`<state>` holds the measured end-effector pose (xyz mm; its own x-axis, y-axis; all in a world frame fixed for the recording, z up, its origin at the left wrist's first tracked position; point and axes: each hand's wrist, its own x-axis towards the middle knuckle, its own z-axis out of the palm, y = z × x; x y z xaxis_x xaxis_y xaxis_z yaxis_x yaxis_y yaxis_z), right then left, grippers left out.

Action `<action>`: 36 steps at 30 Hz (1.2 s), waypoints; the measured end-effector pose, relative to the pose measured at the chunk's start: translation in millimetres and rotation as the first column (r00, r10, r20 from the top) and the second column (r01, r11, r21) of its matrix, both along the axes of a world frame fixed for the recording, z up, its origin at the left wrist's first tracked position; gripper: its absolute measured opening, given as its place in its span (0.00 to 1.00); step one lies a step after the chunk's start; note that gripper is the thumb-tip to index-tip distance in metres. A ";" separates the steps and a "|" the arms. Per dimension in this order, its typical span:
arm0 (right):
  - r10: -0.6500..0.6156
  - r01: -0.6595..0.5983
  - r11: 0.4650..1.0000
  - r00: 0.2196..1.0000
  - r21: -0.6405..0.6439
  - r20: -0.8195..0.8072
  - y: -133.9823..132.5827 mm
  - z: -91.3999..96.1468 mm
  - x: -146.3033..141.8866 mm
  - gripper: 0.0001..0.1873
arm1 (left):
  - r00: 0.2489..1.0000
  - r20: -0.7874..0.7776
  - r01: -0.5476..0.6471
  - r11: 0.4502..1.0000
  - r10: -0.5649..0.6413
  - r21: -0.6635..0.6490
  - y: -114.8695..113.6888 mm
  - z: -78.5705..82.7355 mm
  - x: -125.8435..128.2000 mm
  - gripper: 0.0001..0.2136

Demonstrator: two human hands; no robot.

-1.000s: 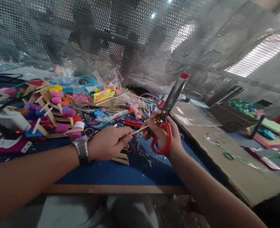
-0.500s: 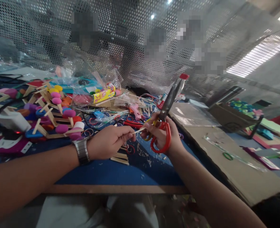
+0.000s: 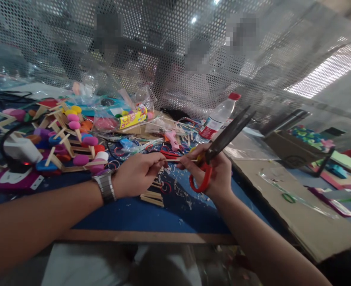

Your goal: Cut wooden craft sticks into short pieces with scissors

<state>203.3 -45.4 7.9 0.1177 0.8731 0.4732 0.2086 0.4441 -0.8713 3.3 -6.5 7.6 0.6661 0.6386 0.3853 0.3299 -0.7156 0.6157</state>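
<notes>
My left hand (image 3: 136, 174), with a metal watch (image 3: 105, 186) on the wrist, pinches a thin wooden stick (image 3: 179, 160) that runs to the right. My right hand (image 3: 214, 174) grips red-handled scissors (image 3: 220, 147); its fingers also touch the stick's far end. The dark blades are slightly parted and point up to the right, away from me. Both hands hover over the blue table mat (image 3: 151, 214), above loose wooden sticks (image 3: 151, 196) and small shavings.
Stick frames with coloured foam discs (image 3: 70, 139) and a white glue gun (image 3: 22, 151) fill the left. A plastic bottle (image 3: 218, 117), clutter bags and a pink tool (image 3: 172, 139) lie behind. Cardboard sheet (image 3: 297, 206) lies right. A perforated screen (image 3: 175, 51) separates other people.
The scissors have tilted from nearly upright to leaning right, uncovering the bottle behind them. My left hand has risen slightly and the stick now lies more level between the hands.
</notes>
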 end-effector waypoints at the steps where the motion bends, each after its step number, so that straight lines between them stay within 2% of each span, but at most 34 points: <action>1: 0.000 0.000 1.000 1.000 0.013 -0.004 0.1 0.2 -0.2 0.20 | 1.000 0.008 -0.007 1.000 0.007 -0.002 0.6 -0.7 -0.1 0.12; 7: -0.079 0.085 0.995 0.992 0.051 -0.102 7.1 4.1 4.9 0.21 | 0.995 -0.023 -0.098 0.994 0.097 -0.047 4.3 0.3 -2.4 0.13; 9: -0.089 0.094 0.995 0.989 0.040 -0.118 9.5 5.0 7.0 0.21 | 0.996 -0.083 -0.045 0.999 0.044 -0.009 4.7 1.7 -2.8 0.12; 13: -0.066 0.070 0.997 0.988 0.026 -0.140 10.9 5.0 7.6 0.21 | 0.953 -0.274 0.164 0.980 -0.128 0.113 4.7 2.1 -2.8 0.09; 16: -0.043 0.044 0.999 0.990 0.007 -0.136 9.7 5.1 6.2 0.20 | 0.929 -0.336 0.203 0.972 -0.152 0.121 5.4 1.2 -3.4 0.08; 25: -0.065 0.065 0.998 0.990 -0.001 -0.125 10.6 4.3 7.9 0.19 | 0.911 -0.382 0.192 0.980 -0.155 0.060 9.6 0.8 -5.1 0.07; 36: -0.061 0.061 0.998 0.994 -0.009 -0.092 11.5 2.6 8.4 0.18 | 0.914 -0.376 0.200 0.976 -0.152 0.092 11.7 -0.8 -5.0 0.05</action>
<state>211.6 -33.9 10.5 0.2136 0.8659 0.4523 0.1538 0.4274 -0.8909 -1.7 5.3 6.8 0.8724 0.4606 0.1638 0.3757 -0.8461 0.3780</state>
